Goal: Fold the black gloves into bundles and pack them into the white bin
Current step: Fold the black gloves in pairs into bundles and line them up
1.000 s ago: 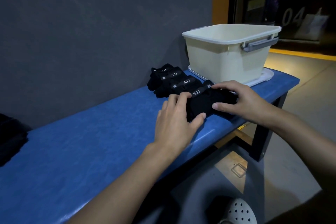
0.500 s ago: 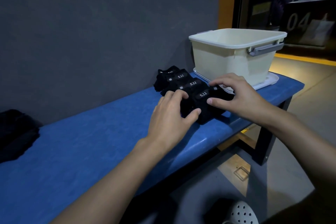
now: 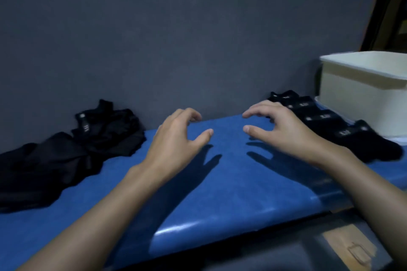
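Neither hand grips anything: the left hand (image 3: 176, 138) and right hand (image 3: 284, 130) hover with fingers loosely curled and spread over the long blue padded bench (image 3: 220, 193), casting shadows on it. Behind stands a dark grey wall (image 3: 176, 28). At nine o'clock lies a loose heap of unfolded black gloves (image 3: 66, 149). At three o'clock a row of folded black glove bundles (image 3: 343, 130) lies just beside the white plastic bin (image 3: 361, 99).
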Motion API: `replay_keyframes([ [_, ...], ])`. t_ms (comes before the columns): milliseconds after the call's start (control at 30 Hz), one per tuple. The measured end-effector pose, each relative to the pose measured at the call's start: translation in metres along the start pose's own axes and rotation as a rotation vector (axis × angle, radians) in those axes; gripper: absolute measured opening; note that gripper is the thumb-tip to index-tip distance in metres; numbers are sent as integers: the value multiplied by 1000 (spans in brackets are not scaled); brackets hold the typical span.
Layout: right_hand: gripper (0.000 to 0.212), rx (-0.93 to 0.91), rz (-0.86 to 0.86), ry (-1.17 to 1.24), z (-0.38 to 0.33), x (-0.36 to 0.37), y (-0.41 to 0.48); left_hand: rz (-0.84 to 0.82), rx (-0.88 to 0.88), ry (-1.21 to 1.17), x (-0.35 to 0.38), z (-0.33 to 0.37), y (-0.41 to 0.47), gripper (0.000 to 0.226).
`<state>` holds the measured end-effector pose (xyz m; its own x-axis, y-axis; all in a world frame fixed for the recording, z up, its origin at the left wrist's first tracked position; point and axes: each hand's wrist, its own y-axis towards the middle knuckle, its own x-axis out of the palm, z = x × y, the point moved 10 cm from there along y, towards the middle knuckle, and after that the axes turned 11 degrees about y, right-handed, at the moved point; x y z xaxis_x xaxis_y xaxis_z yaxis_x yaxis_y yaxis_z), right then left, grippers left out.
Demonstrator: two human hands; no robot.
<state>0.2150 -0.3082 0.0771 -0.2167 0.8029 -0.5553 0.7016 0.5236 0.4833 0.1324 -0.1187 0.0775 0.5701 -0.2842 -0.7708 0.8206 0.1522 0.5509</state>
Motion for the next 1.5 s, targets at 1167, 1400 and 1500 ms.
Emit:
replay_keyframes([
  [1167,38,-156,-150,79,-99,280,190,30,-411,426,-79,-221,-5,43],
  [1400,26,-217,-34,364,-125,218,180,218,-394,267,-103,-200,-5,44],
  [1500,22,-225,11,391,-128,191,168,311,-345,161,-109,-189,-7,47],
])
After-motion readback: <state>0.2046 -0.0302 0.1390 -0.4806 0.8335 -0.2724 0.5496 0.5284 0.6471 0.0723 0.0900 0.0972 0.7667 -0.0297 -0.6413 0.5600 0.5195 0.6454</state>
